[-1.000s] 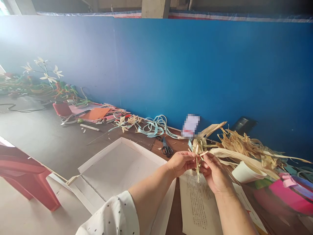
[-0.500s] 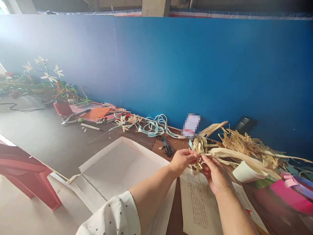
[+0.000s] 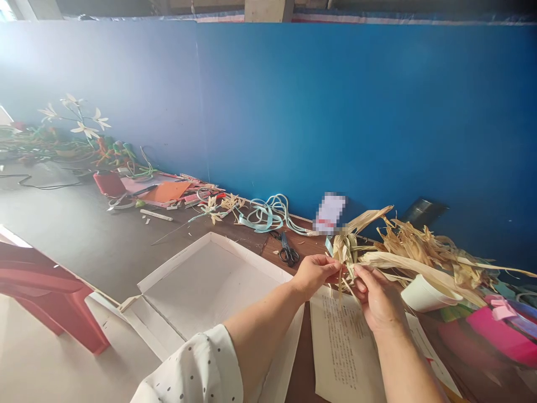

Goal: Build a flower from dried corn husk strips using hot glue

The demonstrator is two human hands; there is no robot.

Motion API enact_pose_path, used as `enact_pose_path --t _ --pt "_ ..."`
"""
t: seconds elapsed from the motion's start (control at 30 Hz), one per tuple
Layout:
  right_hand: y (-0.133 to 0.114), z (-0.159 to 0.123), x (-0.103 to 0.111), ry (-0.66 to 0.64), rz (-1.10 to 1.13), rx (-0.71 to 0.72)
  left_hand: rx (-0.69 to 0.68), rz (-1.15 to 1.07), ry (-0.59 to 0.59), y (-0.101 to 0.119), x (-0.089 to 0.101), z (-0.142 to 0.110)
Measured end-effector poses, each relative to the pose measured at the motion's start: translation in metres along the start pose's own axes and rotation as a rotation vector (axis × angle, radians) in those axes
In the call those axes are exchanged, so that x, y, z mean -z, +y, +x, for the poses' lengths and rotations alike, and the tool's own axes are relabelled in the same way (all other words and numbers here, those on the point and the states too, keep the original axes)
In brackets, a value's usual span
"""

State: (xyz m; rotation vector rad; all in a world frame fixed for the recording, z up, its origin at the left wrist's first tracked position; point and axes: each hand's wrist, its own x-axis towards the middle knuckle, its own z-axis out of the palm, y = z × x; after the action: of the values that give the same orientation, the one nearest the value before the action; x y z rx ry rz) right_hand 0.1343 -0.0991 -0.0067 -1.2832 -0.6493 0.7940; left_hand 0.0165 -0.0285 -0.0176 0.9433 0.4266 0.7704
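Husk strips (image 3: 342,284): located between the hands, above the top edge of the printed sheet. Clock positions are read from the strips.

1. Blue panel (image 3: 293,112): 12 o'clock, upright behind the table.
2. Table (image 3: 121,243): dark top, extends toward 10 o'clock.
3. White tray (image 3: 205,280): 9 o'clock, shallow, partly covered by the left arm.
4. Husk pile (image 3: 419,246): 2 o'clock, dry, against the panel.
5. Printed sheet (image 3: 339,347): 6 o'clock, flat.
6. Left hand (image 3: 312,275): 9 o'clock; thumb and finger pinched on the strips.
7. Right hand (image 3: 380,299): 4 o'clock; fingertips narrow, gripping the strips.
8. Pale cup (image 3: 425,294): 3 o'clock, tilted.
9. Scissors (image 3: 288,252): 10 o'clock, black handles.
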Motion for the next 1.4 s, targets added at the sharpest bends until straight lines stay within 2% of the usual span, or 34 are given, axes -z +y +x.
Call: enact_pose_path --t 0.17,0.33,0.6,0.83,0.93,1.07,1.2,1.3,1.4 --pt "-0.001 -0.002 0.0 0.006 -0.072 0.037 -0.006 0.032 -0.007 -0.001 0.0 0.0" --pt "-0.002 -0.004 -0.004 0.022 -0.044 0.038 -0.024 0.051 -0.029 -0.001 0.0 0.0" --pt "0.004 -0.005 -0.005 0.065 -0.065 0.071 -0.017 0.067 0.003 -0.002 0.0 0.001" --pt "0.004 -0.002 -0.004 0.024 -0.074 0.066 -0.04 0.109 0.005 -0.008 0.002 0.006" --pt "-0.001 -0.002 0.001 0.012 -0.08 0.137 -0.055 0.152 0.015 -0.01 0.004 0.009" --pt "-0.004 -0.001 0.008 0.056 -0.269 0.356 -0.103 0.333 0.037 -0.016 0.007 0.011" --pt "-0.002 0.0 0.013 0.132 -0.534 0.503 -0.145 0.425 0.032 -0.019 0.009 0.011" --pt "-0.002 0.0 0.016 0.178 -0.66 0.538 -0.155 0.439 0.041 -0.018 0.01 0.011" --pt "-0.004 0.0 0.019 0.168 -0.709 0.51 -0.156 0.428 0.073 -0.016 0.009 0.012"
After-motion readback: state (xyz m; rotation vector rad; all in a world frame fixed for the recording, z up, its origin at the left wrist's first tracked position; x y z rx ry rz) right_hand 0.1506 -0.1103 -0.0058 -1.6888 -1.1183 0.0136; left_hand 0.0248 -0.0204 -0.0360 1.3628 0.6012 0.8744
